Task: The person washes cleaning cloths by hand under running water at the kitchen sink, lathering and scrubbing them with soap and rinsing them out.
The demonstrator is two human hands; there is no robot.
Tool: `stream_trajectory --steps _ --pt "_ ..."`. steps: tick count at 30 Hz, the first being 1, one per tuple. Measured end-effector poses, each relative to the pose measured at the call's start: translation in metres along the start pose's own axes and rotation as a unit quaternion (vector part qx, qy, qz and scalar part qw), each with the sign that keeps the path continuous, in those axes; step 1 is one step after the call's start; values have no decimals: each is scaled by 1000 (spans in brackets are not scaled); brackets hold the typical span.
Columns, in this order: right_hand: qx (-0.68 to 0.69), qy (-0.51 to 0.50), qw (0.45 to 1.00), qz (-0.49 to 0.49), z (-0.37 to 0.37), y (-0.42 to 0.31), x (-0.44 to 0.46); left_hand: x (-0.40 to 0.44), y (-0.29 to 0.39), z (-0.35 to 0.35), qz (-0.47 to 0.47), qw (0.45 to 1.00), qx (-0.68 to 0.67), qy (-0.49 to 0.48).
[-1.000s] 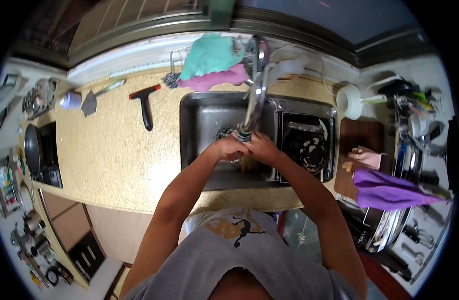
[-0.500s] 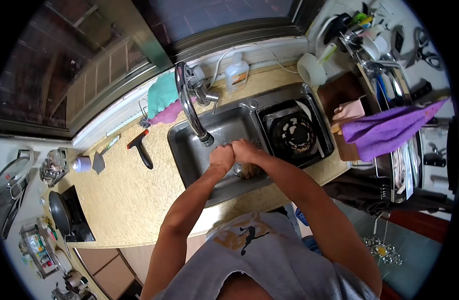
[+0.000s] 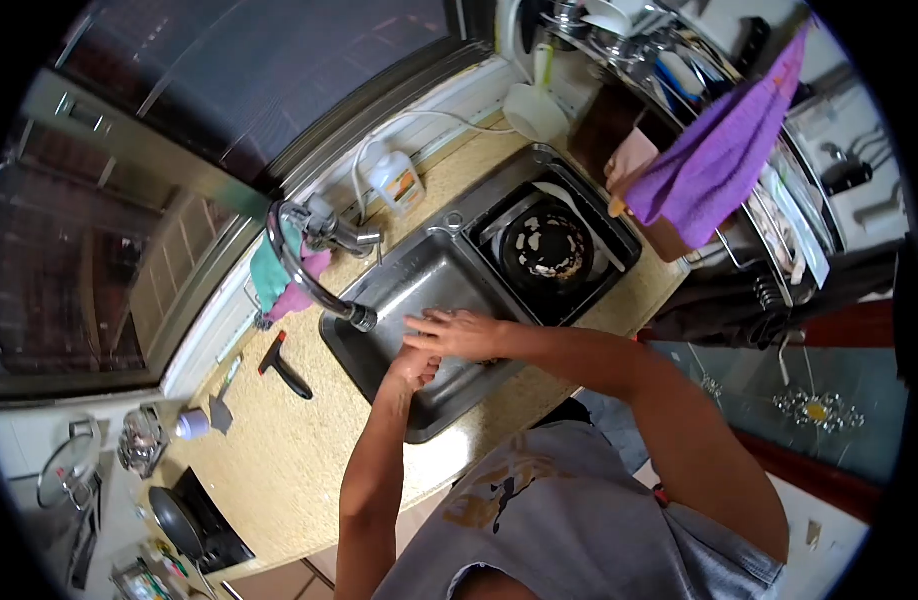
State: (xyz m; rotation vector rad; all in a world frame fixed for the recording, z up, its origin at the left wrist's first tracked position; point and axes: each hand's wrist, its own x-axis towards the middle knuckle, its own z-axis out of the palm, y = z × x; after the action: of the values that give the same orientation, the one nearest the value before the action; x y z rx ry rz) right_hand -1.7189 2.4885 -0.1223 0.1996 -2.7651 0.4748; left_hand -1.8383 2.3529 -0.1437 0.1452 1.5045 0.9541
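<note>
Both hands are together over the left basin of the steel sink [image 3: 419,275], to the right of the faucet [image 3: 359,317]. My right hand [image 3: 459,334] lies across the top of my left hand, its fingers stretched out and slightly apart, with nothing in them. Beneath it, my left hand [image 3: 416,368] has its fingers curled in, partly covered by the right one; no object shows in it. The skin looks wet. Below the right wrist, a small brownish thing in the basin is mostly hidden.
A dark pan [image 3: 547,248] sits in a black tray in the right basin. Behind the sink stand a soap bottle [image 3: 396,183] and a white dipper [image 3: 535,112]. A squeegee [image 3: 284,368] lies on the counter at left. A purple towel [image 3: 714,140] hangs at right.
My hands were clasped together; now the right one is spread over the left. The view has turned and shifted, so the sink appears more tilted.
</note>
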Motion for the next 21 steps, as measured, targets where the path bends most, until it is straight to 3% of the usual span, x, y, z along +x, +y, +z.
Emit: stream_trajectory --steps 1,2,3,5,6,8,9,10,11,12,13,14,17,19,20,21 --pt "-24 -21 998 -56 -11 -3 -1 -2 -1 -2 -73 993 -62 -66" --pt "-28 -16 998 -49 -17 -1 -1 -2 0 -2 -145 973 -124 -128" --pt "-3 -60 997 -50 -21 2 -1 -13 11 4 -147 974 -115 -130" --pt "21 -99 994 -41 -22 7 1 -39 32 15 -78 964 -98 -235" --pt "10 -127 991 -39 -17 11 3 -45 38 23 -81 964 -90 -238" --pt "-6 -149 988 -30 -10 17 10 -48 50 38 -21 981 168 -96" --pt "3 -172 985 10 -7 16 14 -26 32 29 91 963 247 -48" --pt "11 -195 979 49 -7 16 17 -10 24 22 93 961 255 -54" --pt "79 -189 973 109 -5 16 19 -7 28 23 157 880 446 51" --pt "80 -188 972 115 0 13 17 -6 28 25 212 749 609 154" --pt "120 -177 963 166 6 13 16 -4 29 27 112 769 601 185" --pt "164 -165 948 216 10 7 15 -9 31 30 113 768 604 180" --pt "261 -127 910 297 16 -7 10 -9 24 30 276 572 718 284" --pt "381 -176 799 430 -5 -15 14 -5 19 23 326 551 713 285" --pt "381 -175 799 432 -4 -9 13 -5 19 20 372 526 707 291" --pt "490 -247 715 432 -1 -1 13 -3 18 18 423 507 689 300"
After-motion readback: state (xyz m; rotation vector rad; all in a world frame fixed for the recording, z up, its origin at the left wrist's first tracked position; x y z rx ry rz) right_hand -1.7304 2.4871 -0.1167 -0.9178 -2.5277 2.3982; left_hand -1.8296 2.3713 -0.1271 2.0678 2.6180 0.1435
